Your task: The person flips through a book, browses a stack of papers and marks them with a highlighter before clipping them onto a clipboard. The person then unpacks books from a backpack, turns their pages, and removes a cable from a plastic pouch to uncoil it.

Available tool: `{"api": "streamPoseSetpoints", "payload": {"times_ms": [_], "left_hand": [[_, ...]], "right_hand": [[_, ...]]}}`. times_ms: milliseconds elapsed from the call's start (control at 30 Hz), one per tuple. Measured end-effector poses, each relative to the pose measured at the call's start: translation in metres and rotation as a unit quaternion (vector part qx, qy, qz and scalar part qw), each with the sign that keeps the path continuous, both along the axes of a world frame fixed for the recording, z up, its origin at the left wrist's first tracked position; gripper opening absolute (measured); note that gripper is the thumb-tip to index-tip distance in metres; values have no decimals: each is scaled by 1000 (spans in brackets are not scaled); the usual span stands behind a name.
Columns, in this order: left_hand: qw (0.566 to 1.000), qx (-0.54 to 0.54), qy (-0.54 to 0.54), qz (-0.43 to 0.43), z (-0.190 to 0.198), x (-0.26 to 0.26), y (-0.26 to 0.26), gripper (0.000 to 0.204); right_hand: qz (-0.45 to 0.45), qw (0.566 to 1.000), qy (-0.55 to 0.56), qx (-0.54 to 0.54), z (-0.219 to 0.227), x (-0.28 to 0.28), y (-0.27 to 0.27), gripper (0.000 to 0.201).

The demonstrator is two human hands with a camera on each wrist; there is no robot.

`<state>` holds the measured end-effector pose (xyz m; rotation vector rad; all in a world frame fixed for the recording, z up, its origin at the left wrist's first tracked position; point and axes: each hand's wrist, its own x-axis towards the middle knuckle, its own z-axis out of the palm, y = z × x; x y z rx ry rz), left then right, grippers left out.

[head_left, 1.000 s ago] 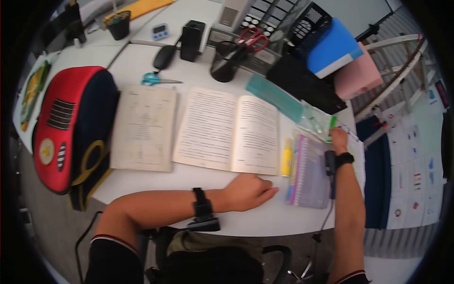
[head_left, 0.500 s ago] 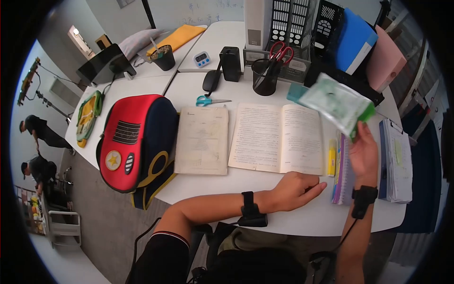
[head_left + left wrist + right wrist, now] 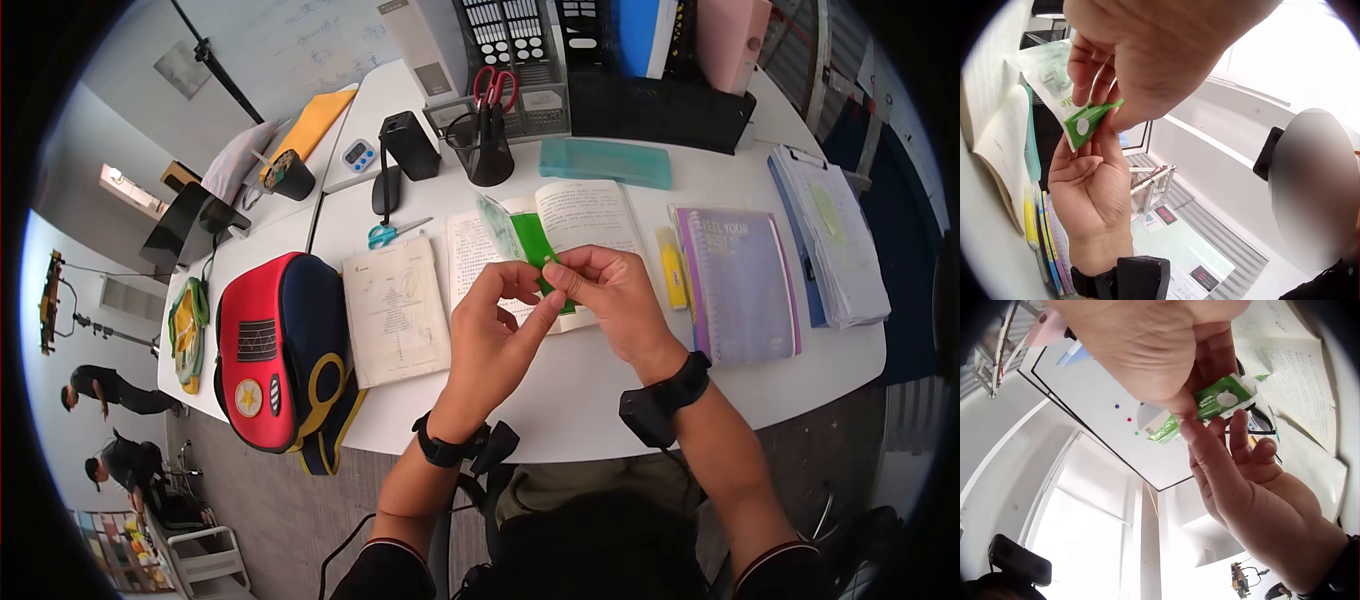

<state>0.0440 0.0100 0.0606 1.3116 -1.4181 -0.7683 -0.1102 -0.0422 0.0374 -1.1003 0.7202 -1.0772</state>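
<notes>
A flat plastic packet (image 3: 534, 240), whitish with a bright green end, is held up over the open book (image 3: 590, 215). My left hand (image 3: 500, 335) pinches the green end between thumb and fingers. From the other side my right hand (image 3: 625, 300) pinches the same end, its thumb tip close to the left one. In the left wrist view the packet's pale part (image 3: 1054, 78) carries green print, with a round white spot on the green end. The right wrist view shows the green end (image 3: 1219, 400) between both hands' fingertips.
A yellow highlighter (image 3: 672, 270) and a purple notebook (image 3: 740, 285) lie right of the book, a clipboard (image 3: 835, 240) beyond them. Left are a closed book (image 3: 398, 310) and a red backpack (image 3: 270, 350). Behind stand teal scissors (image 3: 385, 235), a pen holder (image 3: 490, 160) and a teal case (image 3: 605, 163).
The right hand lifted the packet from the desk's right side and brought it leftward over the open book. The left hand rose from the desk edge and took hold of the packet too.
</notes>
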Motion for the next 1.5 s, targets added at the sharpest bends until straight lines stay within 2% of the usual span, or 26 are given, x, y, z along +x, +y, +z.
{"api": "streamPoseSetpoints", "payload": {"times_ms": [100,300,433,600,733,800,900,1033,1100,1167,1200,1333,1400,1433,1500], "left_hand": [[996,-8,-92,17,-1,-1,4,36],[979,-46,-197,30,-3,-4,6,37],[984,-31,-176,0,4,-7,9,33],[996,35,-68,-49,5,-1,10,22],[995,37,-81,-53,6,-2,10,16],[975,-91,-204,-1,1,-13,12,13],[957,-141,-253,33,-7,-23,12,11],[967,-124,-213,67,-8,-24,13,12],[964,-132,-216,81,-6,-20,12,12],[941,-164,-256,150,-8,-9,8,17],[934,-175,-269,157,-11,-5,7,16],[913,-206,-315,159,-14,-3,11,16],[904,-245,-334,109,-14,-6,11,17],[916,-206,-331,90,-10,-10,19,12],[892,-220,-391,55,-10,-10,25,12]], "right_hand": [[32,999,-13,31,5,-7,6,22],[69,997,4,22,5,-18,12,23],[60,998,21,15,1,-21,12,21],[66,997,32,24,2,-26,12,16],[83,996,7,35,3,-28,15,16],[62,997,-24,33,1,-23,16,17],[23,999,-12,23,-8,-18,16,14],[-11,1000,5,18,-11,-13,22,14],[-76,993,93,11,-15,-13,25,15],[-100,990,97,9,-25,-14,26,15],[-124,987,103,8,-29,-13,27,16],[-155,983,101,-9,-32,-2,39,13],[-123,989,76,29,-26,-1,44,12],[-125,989,75,29,-26,0,45,12],[-118,988,95,35,-25,0,46,12]]}}
